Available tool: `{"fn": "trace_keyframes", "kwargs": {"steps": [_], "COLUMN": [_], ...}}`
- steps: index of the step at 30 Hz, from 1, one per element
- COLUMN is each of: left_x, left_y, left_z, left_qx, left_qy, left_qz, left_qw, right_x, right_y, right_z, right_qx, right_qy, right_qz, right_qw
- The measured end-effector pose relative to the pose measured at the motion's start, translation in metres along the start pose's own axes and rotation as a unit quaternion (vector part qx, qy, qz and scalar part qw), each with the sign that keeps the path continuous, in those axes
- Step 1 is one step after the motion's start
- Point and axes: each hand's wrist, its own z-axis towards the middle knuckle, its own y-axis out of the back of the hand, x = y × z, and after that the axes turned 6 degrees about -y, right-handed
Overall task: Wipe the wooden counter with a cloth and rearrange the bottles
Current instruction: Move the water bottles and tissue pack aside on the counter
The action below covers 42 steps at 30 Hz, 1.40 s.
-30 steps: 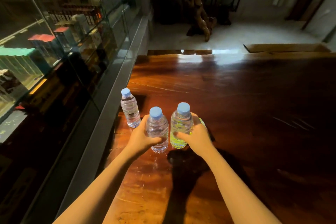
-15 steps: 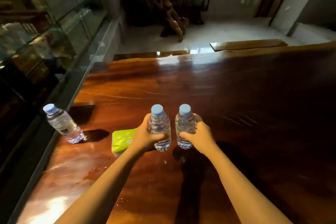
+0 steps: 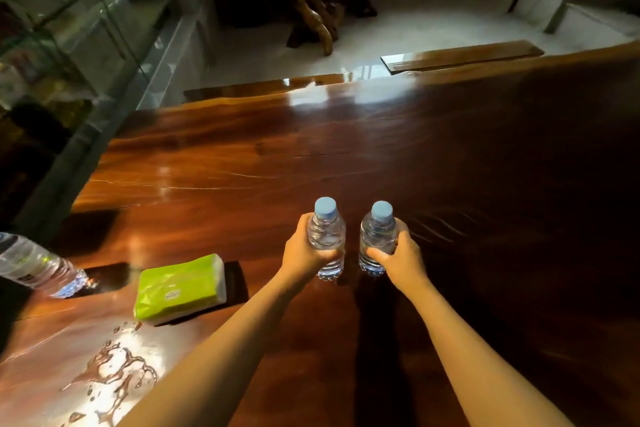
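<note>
My left hand (image 3: 302,255) grips a clear water bottle (image 3: 326,232) with a blue cap, held upright near the middle of the dark wooden counter (image 3: 346,156). My right hand (image 3: 398,258) grips a second, matching bottle (image 3: 377,236) just to its right, a small gap between the two. I cannot tell whether their bases touch the wood. A third bottle (image 3: 34,265) stands at the counter's left edge, partly cut off by the frame. A green tissue pack (image 3: 181,288) lies flat left of my left forearm. No cloth shows.
A puddle of spilled water (image 3: 114,371) shines on the near left of the counter. A glass display case (image 3: 69,45) runs along the left side. Beyond the far edge are a pale floor, a carved wooden root sculpture (image 3: 311,17) and a wooden bench (image 3: 460,54).
Both hands have carried their bottles to the right across the counter, away from the third bottle and the tissue pack. The view has swung right with them, and the puddle has come into sight.
</note>
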Motion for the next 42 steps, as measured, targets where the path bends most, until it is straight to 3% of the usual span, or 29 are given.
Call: {"fn": "trace_keyframes", "kwargs": {"steps": [8,18,20,23,25,29,34,42], "left_x": [0.017,0.027,0.027,0.029,0.033,0.043,0.062,0.114], "left_y": [-0.015,-0.012,-0.008,0.009,0.026,0.071,0.140,0.259], "left_z": [0.017,0.018,0.011,-0.006,-0.021,-0.054,-0.098,-0.133], "left_qx": [-0.017,0.029,0.039,0.040,0.030,0.014,0.001,-0.214], "left_qy": [0.017,0.017,0.030,0.060,0.066,0.064,0.084,0.067], "left_qz": [0.017,0.021,0.015,0.065,0.101,0.141,0.189,0.234], "left_qw": [1.000,0.999,0.999,0.995,0.992,0.988,0.978,0.946], "right_x": [-0.009,-0.015,-0.016,-0.017,-0.013,0.005,0.042,0.093], "right_y": [0.003,0.005,0.002,-0.010,-0.027,-0.076,-0.142,-0.242], "right_z": [0.021,0.018,0.010,-0.020,-0.046,-0.087,-0.113,-0.125], "right_qx": [0.030,0.039,0.004,-0.117,-0.152,-0.042,0.146,0.253], "right_qy": [0.022,0.020,0.004,-0.029,0.006,0.109,0.186,0.231], "right_qz": [-0.012,-0.024,-0.044,-0.128,-0.149,-0.213,-0.319,-0.387], "right_qw": [0.999,0.999,0.999,0.984,0.977,0.970,0.918,0.856]}}
